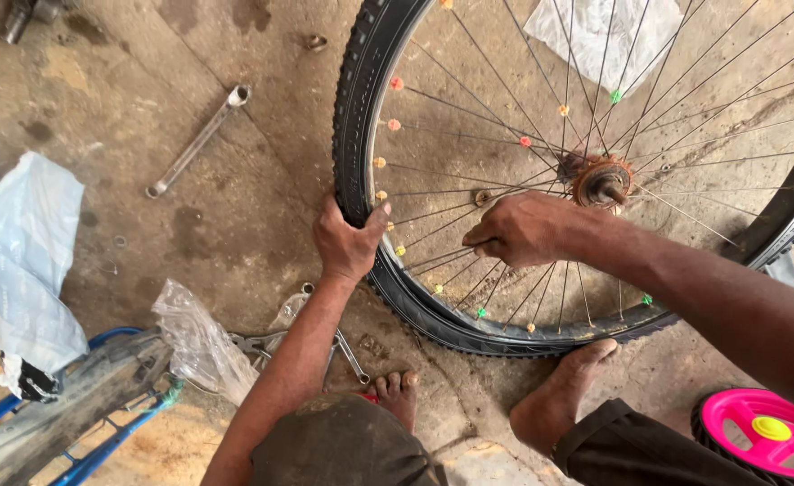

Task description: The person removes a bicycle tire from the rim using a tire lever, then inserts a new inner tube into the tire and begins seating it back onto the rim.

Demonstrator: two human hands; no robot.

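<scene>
A bicycle wheel stands on the concrete floor, its black tyre (357, 99) curving round thin spokes with coloured beads. My left hand (347, 241) grips the tyre and rim at the wheel's lower left. My right hand (521, 230) is closed among the spokes just left of the rusty hub (602, 183), fingers pinched on something small that I cannot make out. My bare feet rest under the wheel, the right foot (560, 394) touching the tyre's bottom edge.
A long spanner (197, 142) lies on the floor at upper left. Smaller spanners (350, 353) and crumpled clear plastic (201, 344) sit by my left arm. A blue bicycle frame (100, 414) lies lower left, white plastic sheet (21, 252) at left, a pink toy wheel (766, 436) lower right.
</scene>
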